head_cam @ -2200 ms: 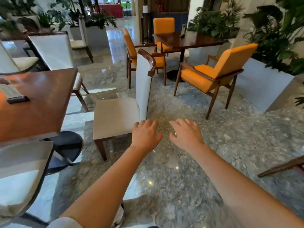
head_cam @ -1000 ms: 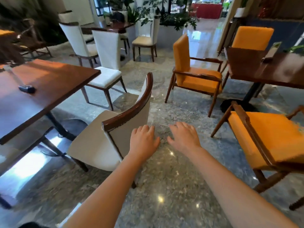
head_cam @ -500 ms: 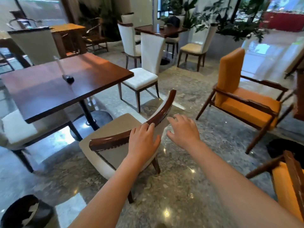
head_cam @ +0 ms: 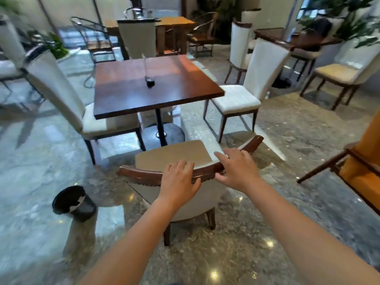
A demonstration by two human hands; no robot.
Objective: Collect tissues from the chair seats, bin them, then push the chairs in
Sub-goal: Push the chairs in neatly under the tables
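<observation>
Bin (head_cam: 74, 203) sits lower left on the floor; seats show no tissues, so pushing in seems the step. Our left hand (head_cam: 178, 181) curls its fingers over the chair (head_cam: 174, 155) rail at centre frame; our right hand (head_cam: 236, 171) lies spread there. We should push evenly, straight toward the tabletop (head_cam: 152, 85) above.

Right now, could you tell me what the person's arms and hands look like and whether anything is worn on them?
Both forearms are bare, with no sleeves in view. The left hand and right hand wear no gloves, and no rings, watch or bracelets show.
</observation>
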